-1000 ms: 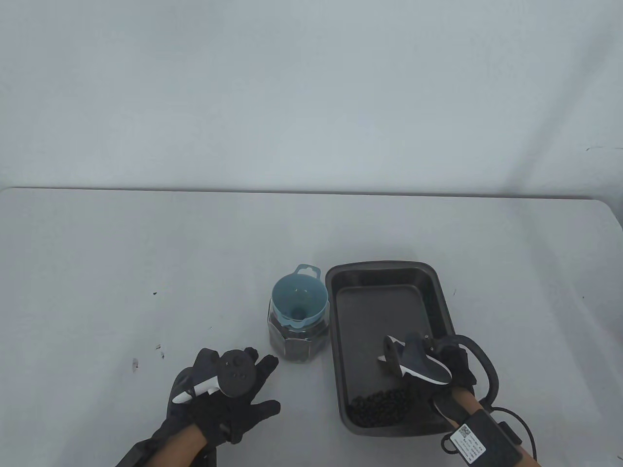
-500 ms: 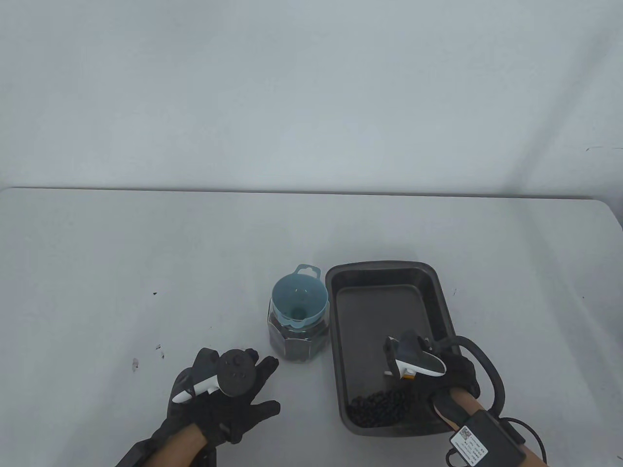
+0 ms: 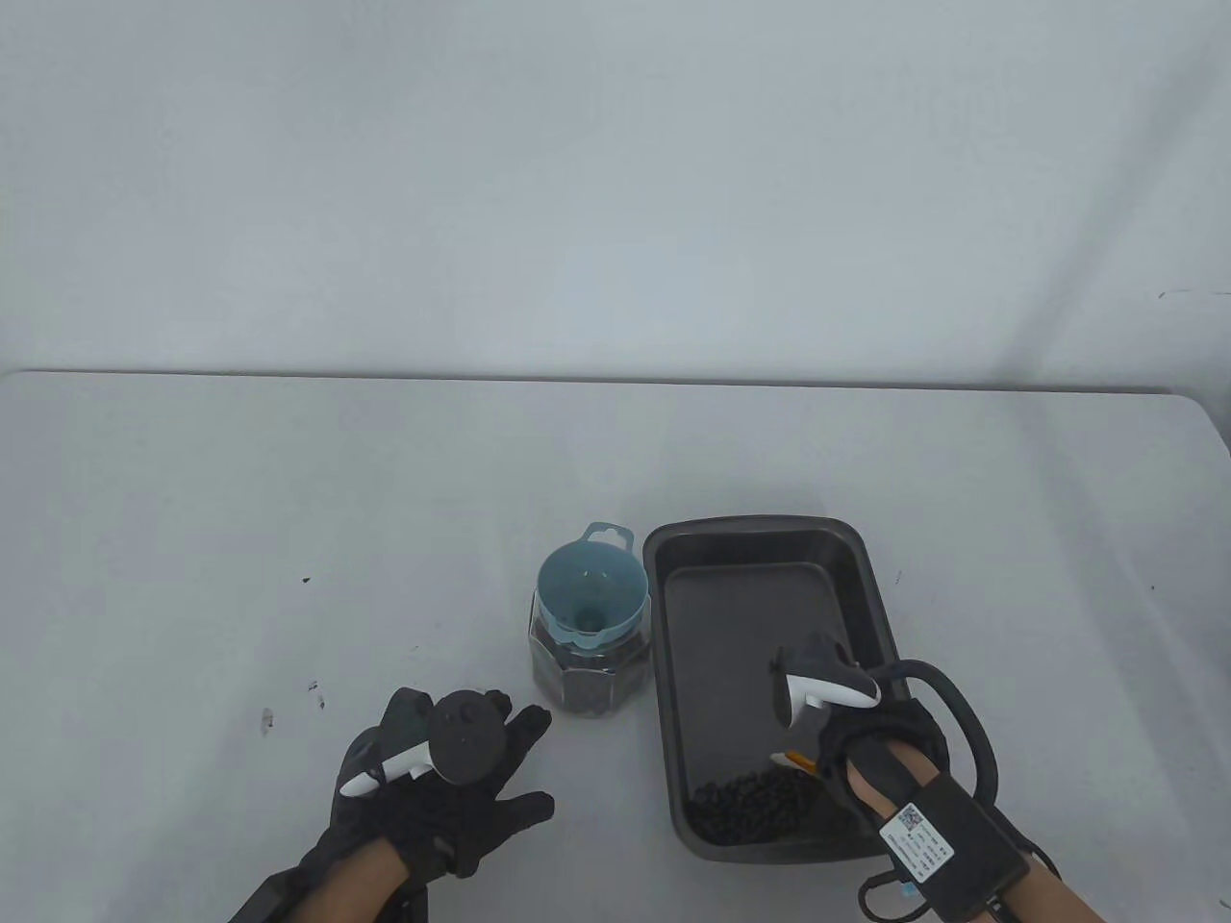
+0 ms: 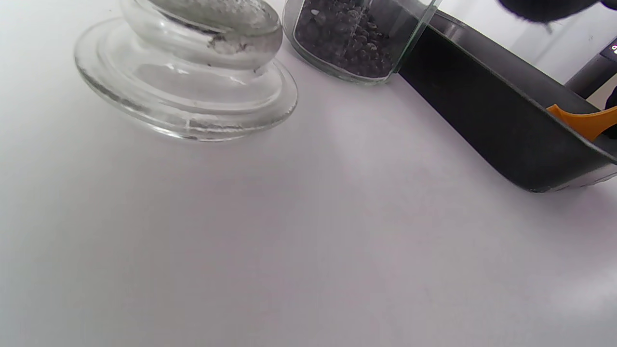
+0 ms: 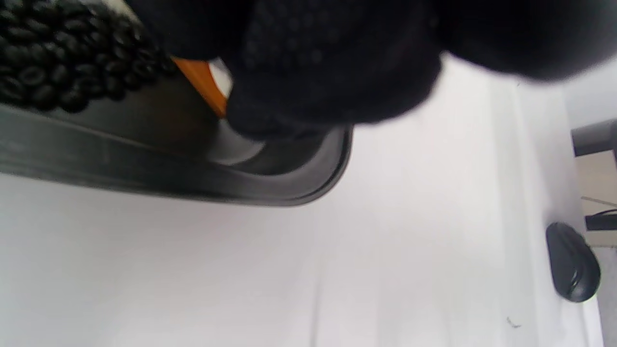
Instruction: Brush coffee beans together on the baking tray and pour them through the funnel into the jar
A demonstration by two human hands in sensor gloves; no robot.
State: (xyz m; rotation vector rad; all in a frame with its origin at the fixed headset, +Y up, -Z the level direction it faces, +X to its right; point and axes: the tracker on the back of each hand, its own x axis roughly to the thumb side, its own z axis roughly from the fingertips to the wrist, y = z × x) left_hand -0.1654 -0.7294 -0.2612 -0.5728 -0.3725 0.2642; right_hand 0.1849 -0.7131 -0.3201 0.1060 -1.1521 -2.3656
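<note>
We have the coffee beans [image 3: 750, 806] heaped in the near end of the dark baking tray [image 3: 673, 673], which sits to the right of the glass jar [image 3: 589, 673]; the blue funnel [image 3: 589, 596] stands in the jar's mouth, and the jar already holds beans. Our right hand [image 3: 880, 735] is over the tray's near right corner with its fingers curled round an orange-handled brush [image 3: 800, 760], whose head we cannot see. Our left hand [image 3: 438, 784] lies flat on the table [image 3: 288, 500] with fingers spread, holding nothing; the glass jar lid [image 4: 188, 72] rests on the table beside it.

We judge the beans to be light, hard and loose, so they will roll and scatter at a quick stroke; the heap needs short, gentle sweeps. The tray looks stiff metal with a rolled rim, fairly light, and likely smooth inside, so beans should slide to a corner once it is tipped. We would take it by the rim on its long sides, near the middle. The jar and lid are glass and breakable; the funnel only sits loose and may tip if the tray's edge knocks it.

The tray's left wall is just beside the jar, so there is little slack there. The far and left parts of the table offer open room for lifting and turning the tray
</note>
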